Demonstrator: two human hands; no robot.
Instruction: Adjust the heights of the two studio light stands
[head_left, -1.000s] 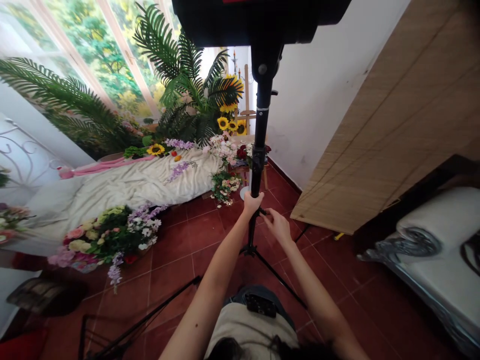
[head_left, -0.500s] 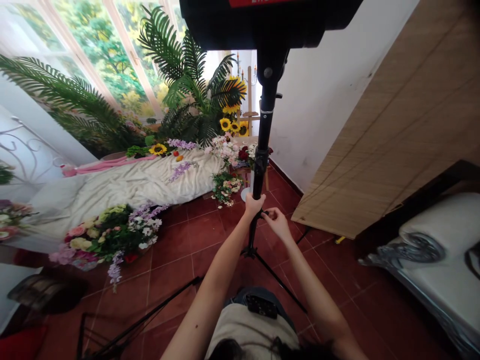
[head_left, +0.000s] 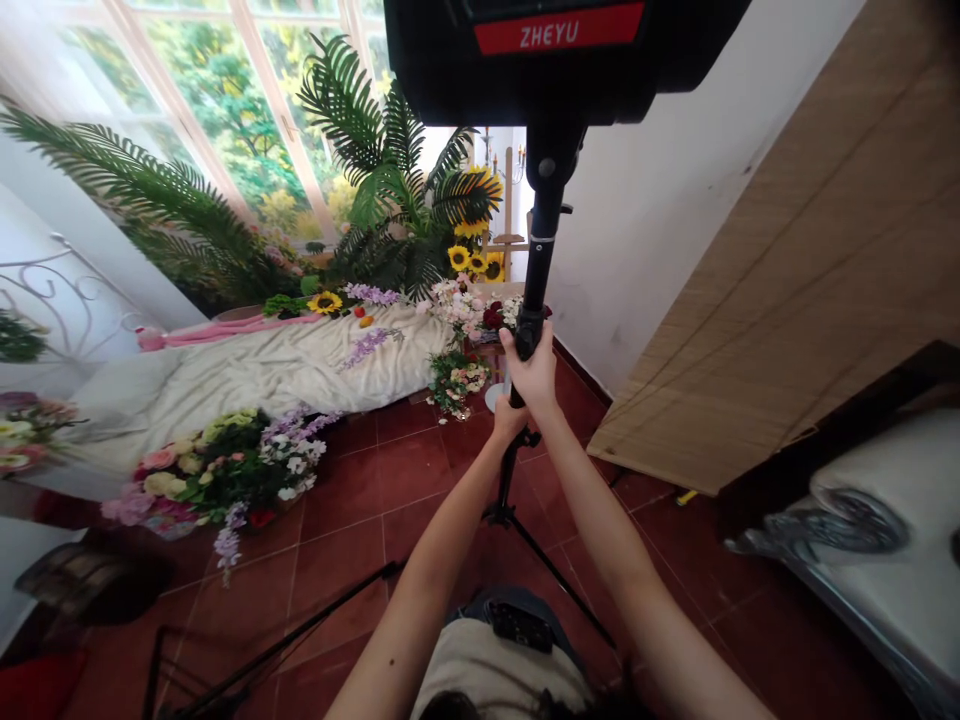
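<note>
right hand (head_left: pixel 534 374) rose to grip the matte black pole (head_left: pixel 535 280) above left hand (head_left: pixel 510 420)

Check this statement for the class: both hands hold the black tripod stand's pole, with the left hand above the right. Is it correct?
No, the order is reversed: the head view shows the right hand above the left hand. Both do hold the black tripod stand's pole.

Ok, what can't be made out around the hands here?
Head view:
Left hand: fingers hidden by the right hand.
Stand pole: gripped section hidden by the hands.
Black ZHEYU unit: top cut off by upper edge.
Black waist item: too small to identify.
</note>
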